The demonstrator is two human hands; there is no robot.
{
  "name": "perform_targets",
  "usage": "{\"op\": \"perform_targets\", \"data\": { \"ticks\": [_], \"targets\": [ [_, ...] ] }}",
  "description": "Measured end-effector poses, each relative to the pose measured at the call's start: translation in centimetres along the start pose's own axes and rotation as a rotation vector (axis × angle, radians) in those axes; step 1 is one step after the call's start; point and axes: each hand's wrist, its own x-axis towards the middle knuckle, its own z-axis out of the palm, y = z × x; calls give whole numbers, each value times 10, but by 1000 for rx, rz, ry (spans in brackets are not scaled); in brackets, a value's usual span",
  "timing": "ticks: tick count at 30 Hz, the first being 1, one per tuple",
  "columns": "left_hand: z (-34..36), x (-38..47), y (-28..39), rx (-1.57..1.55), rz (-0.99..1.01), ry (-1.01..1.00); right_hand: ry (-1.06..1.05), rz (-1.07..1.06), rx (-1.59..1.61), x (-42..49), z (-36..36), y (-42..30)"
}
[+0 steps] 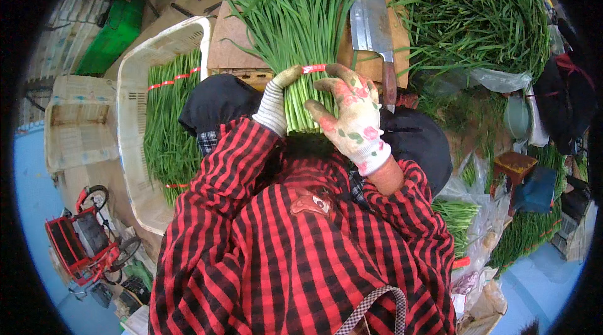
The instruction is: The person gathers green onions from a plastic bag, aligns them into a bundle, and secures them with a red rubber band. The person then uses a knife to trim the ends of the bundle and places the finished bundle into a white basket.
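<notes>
A bunch of garlic chives lies in front of me, pale stem ends towards my body and green leaves fanning away. Red printed tape crosses its stems. My left hand, in a glove with a striped cuff, holds the bunch's left side, thumb beside the tape. My right hand, in a soiled floral glove, curves over the right side; its fingertips touch the tape and stems. To the right, a cleaver rests on a wooden board, its handle towards me.
A white plastic crate on my left holds taped chive bunches. Loose chives are heaped at the upper right. Right of me are a small stool, plastic bags and more chives. A red tricycle stands lower left.
</notes>
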Motion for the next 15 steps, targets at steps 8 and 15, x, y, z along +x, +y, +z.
{"op": "perform_targets", "data": {
  "ticks": [8,15],
  "targets": [
    [-6,1,-3,71,31,113,-61,-82,-306,-1,4,-2],
    [-11,6,-7,67,60,161,48,-120,-373,-1,20,1]
  ]
}}
